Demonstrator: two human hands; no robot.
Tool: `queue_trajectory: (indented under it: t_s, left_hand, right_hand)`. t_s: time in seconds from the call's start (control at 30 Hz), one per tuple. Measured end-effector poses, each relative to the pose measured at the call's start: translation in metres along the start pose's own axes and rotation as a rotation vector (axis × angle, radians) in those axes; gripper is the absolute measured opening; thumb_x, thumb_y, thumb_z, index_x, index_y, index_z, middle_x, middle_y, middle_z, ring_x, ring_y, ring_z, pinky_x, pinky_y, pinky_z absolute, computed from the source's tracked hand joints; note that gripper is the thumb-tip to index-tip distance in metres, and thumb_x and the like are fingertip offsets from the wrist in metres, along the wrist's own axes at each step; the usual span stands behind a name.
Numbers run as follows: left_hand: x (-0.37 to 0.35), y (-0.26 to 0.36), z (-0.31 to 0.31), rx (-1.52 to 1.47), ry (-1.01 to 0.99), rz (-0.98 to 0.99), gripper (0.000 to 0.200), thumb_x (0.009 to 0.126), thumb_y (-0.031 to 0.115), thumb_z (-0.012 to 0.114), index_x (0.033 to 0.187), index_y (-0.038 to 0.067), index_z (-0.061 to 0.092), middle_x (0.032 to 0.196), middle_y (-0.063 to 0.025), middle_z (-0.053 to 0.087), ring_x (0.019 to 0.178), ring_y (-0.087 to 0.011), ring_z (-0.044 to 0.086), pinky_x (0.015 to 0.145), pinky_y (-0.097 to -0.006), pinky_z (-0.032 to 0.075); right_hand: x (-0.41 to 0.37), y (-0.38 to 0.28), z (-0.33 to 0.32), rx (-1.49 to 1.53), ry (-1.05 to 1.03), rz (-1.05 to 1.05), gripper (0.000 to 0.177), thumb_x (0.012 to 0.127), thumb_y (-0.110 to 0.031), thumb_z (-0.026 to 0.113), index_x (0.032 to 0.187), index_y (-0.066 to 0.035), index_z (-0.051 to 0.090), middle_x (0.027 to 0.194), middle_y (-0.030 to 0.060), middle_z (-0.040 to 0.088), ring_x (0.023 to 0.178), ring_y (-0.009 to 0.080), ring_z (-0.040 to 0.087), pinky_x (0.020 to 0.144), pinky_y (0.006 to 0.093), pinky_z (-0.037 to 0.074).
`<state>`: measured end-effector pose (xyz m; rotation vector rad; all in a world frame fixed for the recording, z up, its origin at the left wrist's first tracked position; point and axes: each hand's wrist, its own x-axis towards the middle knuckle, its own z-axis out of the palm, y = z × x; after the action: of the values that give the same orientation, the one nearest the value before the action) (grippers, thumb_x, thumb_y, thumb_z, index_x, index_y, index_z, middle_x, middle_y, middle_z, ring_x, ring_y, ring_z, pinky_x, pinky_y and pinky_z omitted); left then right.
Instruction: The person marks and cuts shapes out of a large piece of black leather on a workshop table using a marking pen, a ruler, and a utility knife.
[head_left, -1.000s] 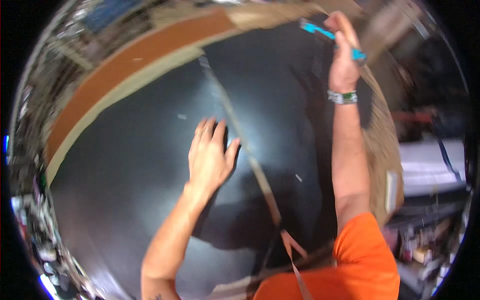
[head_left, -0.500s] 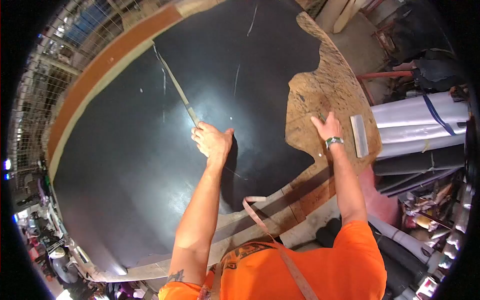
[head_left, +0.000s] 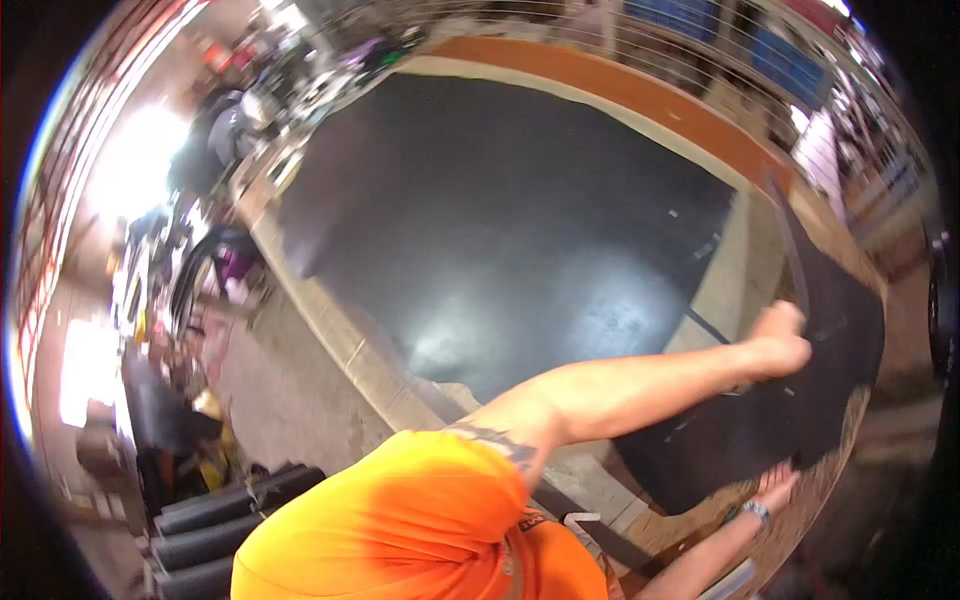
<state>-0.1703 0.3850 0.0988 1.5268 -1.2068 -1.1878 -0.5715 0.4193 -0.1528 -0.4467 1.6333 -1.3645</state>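
My left hand (head_left: 782, 340) is closed at the raised edge of a smaller piece of black leather (head_left: 840, 330) at the right of the table, blurred by motion. A gap of pale tabletop parts this piece from the large black leather hide (head_left: 500, 200), which lies flat and shiny with a few white marks. My right hand (head_left: 775, 490), with a watch on its wrist, is at the near edge of the smaller piece, over a worn board. A small dark thing shows at its fingertips, too blurred to name.
The table (head_left: 345, 335) has a pale near edge and a brown strip (head_left: 600, 85) along its far side. Wire mesh rises behind it. Dark rolls (head_left: 225, 535) lie at the lower left, and cluttered goods stand at the left beyond the floor (head_left: 290, 365).
The narrow slit in the leather has become a wide gap, with the smaller piece shifted away from the large hide. My left hand has moved with it, and the view has swung left.
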Motion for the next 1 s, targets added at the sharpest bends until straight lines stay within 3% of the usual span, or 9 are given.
queue_trajectory:
  t_s: [0.07,0.17,0.23,0.33,0.4,0.47,0.53,0.73,1.0]
  left_hand:
    - [-0.006,0.061,-0.016,-0.133,0.019,0.118,0.027,0.067,-0.005,0.054,0.090,-0.011,0.066,0.104,-0.0355,0.065,0.109,-0.0452,0.065,0.088,-0.0474,0.052]
    - [-0.047,0.131,-0.075,-0.173,-0.049,0.323,0.018,0.067,-0.009,0.049,0.081,-0.014,0.059,0.085,-0.0390,0.062,0.086,-0.0461,0.071,0.065,-0.0483,0.053]
    - [-0.094,0.162,-0.123,-0.157,-0.078,0.296,0.008,0.071,-0.005,0.063,0.078,-0.010,0.063,0.079,-0.0325,0.065,0.076,-0.0380,0.072,0.058,-0.0460,0.053]
    - [-0.157,0.181,-0.200,-0.058,-0.100,0.292,0.020,0.071,0.006,0.081,0.082,-0.004,0.068,0.079,-0.0202,0.070,0.072,-0.0279,0.070,0.058,-0.0408,0.053]
    - [-0.196,0.176,-0.246,-0.027,-0.073,0.428,0.023,0.071,0.006,0.081,0.089,-0.005,0.071,0.083,-0.0149,0.073,0.074,-0.0230,0.071,0.062,-0.0376,0.056]
    - [-0.233,0.155,-0.289,-0.131,-0.224,0.480,0.023,0.074,0.003,0.078,0.095,-0.005,0.073,0.087,-0.0131,0.075,0.079,-0.0199,0.072,0.067,-0.0336,0.058]
    - [-0.288,0.132,-0.332,0.002,-0.139,0.568,0.024,0.077,0.000,0.075,0.100,-0.006,0.074,0.091,-0.0121,0.076,0.082,-0.0170,0.072,0.072,-0.0309,0.058]
    - [-0.447,0.030,-0.442,-0.198,0.109,0.562,0.035,0.080,0.005,0.079,0.111,-0.008,0.071,0.100,-0.0091,0.075,0.091,-0.0118,0.069,0.082,-0.0291,0.056]
    - [-0.677,-0.103,-0.541,-0.467,0.451,0.706,0.039,0.081,0.006,0.081,0.117,-0.006,0.069,0.111,-0.0067,0.073,0.103,-0.0114,0.065,0.094,-0.0299,0.052]
  right_hand:
    - [0.039,-0.009,0.011,0.260,-0.380,0.163,0.071,0.104,-0.053,0.044,0.145,0.006,0.048,0.150,0.0203,0.051,0.136,0.0325,0.050,0.115,0.0450,0.040]
    - [0.004,-0.027,0.063,0.181,-0.369,0.156,0.072,0.104,-0.053,0.044,0.145,0.006,0.048,0.150,0.0202,0.050,0.137,0.0325,0.049,0.115,0.0451,0.039]
    - [-0.030,-0.034,0.097,0.127,-0.363,0.120,0.072,0.104,-0.053,0.044,0.145,0.006,0.047,0.151,0.0202,0.049,0.137,0.0324,0.048,0.116,0.0451,0.039]
    - [-0.085,-0.044,0.150,0.069,-0.427,0.084,0.073,0.103,-0.054,0.044,0.145,0.005,0.047,0.151,0.0201,0.048,0.138,0.0324,0.047,0.116,0.0452,0.038]
    - [-0.130,-0.042,0.183,0.030,-0.506,0.066,0.073,0.103,-0.054,0.043,0.146,0.005,0.047,0.152,0.0200,0.048,0.139,0.0323,0.047,0.116,0.0452,0.037]
    - [-0.180,-0.036,0.217,0.007,-0.596,0.058,0.074,0.103,-0.055,0.043,0.146,0.005,0.046,0.152,0.0200,0.047,0.139,0.0323,0.046,0.117,0.0452,0.036]
    - [-0.233,-0.028,0.247,-0.035,-0.692,0.067,0.074,0.103,-0.055,0.043,0.146,0.005,0.046,0.152,0.0199,0.047,0.139,0.0322,0.045,0.117,0.0453,0.036]
    - [-0.420,0.020,0.327,-0.140,-0.986,0.107,0.075,0.103,-0.056,0.042,0.147,0.005,0.045,0.153,0.0197,0.045,0.141,0.0321,0.043,0.118,0.0454,0.034]
    - [-0.692,0.155,0.427,-0.368,-1.382,0.179,0.076,0.103,-0.057,0.042,0.147,0.005,0.044,0.155,0.0195,0.043,0.143,0.0320,0.040,0.119,0.0455,0.031]
